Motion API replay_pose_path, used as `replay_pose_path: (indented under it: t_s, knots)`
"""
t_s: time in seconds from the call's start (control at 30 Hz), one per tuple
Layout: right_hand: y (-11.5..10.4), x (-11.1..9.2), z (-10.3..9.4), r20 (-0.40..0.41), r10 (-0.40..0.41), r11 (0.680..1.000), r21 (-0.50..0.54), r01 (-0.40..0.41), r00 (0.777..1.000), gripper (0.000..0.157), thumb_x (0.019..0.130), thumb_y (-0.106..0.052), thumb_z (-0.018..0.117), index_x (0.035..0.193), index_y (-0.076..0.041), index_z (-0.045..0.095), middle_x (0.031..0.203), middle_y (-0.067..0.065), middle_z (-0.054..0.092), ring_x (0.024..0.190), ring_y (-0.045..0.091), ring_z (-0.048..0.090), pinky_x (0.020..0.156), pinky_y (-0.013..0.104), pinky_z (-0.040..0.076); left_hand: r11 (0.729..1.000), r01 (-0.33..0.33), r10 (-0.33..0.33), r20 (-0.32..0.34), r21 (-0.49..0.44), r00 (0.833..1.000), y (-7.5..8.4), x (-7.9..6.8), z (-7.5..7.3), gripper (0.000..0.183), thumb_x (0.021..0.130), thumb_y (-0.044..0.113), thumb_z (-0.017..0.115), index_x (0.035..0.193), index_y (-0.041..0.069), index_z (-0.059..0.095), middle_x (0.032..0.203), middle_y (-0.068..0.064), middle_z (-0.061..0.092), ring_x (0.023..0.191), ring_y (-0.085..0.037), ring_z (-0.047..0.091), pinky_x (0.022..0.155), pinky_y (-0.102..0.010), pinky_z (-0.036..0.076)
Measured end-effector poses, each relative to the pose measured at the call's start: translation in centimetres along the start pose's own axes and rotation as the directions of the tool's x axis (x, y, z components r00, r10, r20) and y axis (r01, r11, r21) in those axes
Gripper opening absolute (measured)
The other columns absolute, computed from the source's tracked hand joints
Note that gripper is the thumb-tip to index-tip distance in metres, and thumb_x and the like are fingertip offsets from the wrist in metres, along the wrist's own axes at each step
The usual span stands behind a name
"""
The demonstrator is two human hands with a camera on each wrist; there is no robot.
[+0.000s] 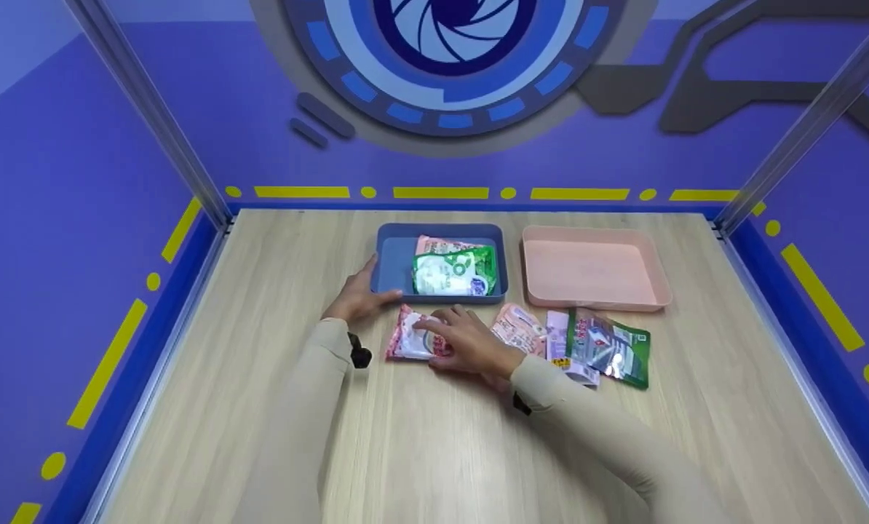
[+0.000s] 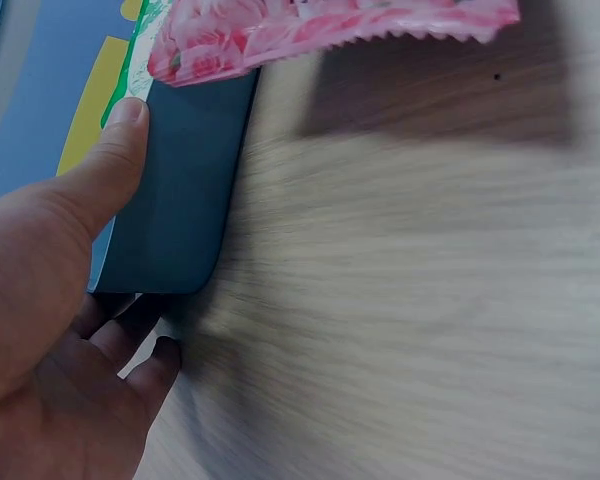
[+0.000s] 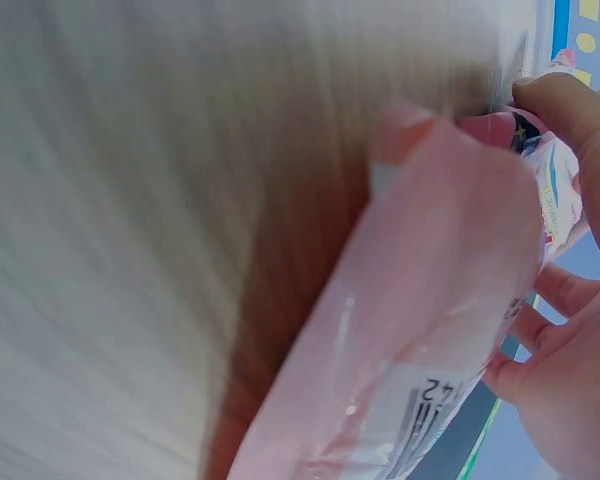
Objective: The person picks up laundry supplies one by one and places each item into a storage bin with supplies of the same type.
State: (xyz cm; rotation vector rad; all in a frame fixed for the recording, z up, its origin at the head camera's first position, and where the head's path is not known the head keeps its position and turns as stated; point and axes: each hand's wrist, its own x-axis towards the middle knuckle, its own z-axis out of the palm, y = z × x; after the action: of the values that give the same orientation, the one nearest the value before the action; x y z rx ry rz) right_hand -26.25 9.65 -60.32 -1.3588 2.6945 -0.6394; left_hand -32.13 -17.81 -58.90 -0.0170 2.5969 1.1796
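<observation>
My left hand holds the front left corner of a blue tray. Its thumb rests at the rim in the left wrist view, with the fingers around the corner. A green-and-white packet lies in that tray over a pink packet. In front of the tray, my right hand grips a pink-and-white packet between thumb and fingers. The left wrist view shows its rose-printed end above a shadow on the table. A pink packet with a barcode fills the right wrist view's near part.
Right of my right hand lie a light pink packet, a purple packet and a dark green packet, partly overlapping. Behind them stands a pink tray. Blue printed walls enclose the wooden table at back and sides.
</observation>
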Motion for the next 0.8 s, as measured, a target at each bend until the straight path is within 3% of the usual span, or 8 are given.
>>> replay_pose_path:
  t_s: [0.33,0.47,0.8]
  knots:
    - [-0.1,0.2,-0.5,-0.122,-0.062,0.998,-0.016,0.060,0.991,0.072,0.088,-0.038,0.082,0.151,-0.026,0.052,0.145,0.010,0.055,0.119,0.026,0.051,0.098,0.045,0.046,1.000,-0.011,0.011,0.001,0.007,1.000,0.0,0.2,0.0,0.106,0.094,0.044,0.075,0.167,0.016,0.003,0.169,-0.021,0.016,0.154,-0.040,0.018,0.124,-0.054,0.019]
    - [-0.2,0.4,-0.8,-0.141,-0.074,0.997,-0.021,0.072,0.987,0.071,0.088,-0.039,0.082,0.151,-0.026,0.052,0.144,0.010,0.055,0.122,0.026,0.052,0.101,0.045,0.046,1.000,-0.029,0.029,0.001,0.013,1.000,0.0,0.2,-0.1,0.105,0.094,0.043,0.074,0.167,0.014,0.003,0.169,-0.021,0.017,0.154,-0.040,0.019,0.124,-0.052,0.020]
    - [-0.3,0.6,-1.1,-0.181,-0.085,0.996,-0.008,0.085,0.980,0.072,0.088,-0.036,0.082,0.152,-0.025,0.051,0.144,0.010,0.055,0.126,0.027,0.051,0.104,0.046,0.045,1.000,0.006,-0.006,0.008,-0.024,1.000,0.1,0.3,0.0,0.104,0.095,0.042,0.073,0.167,0.019,0.002,0.170,-0.018,0.014,0.155,-0.039,0.016,0.124,-0.055,0.018]
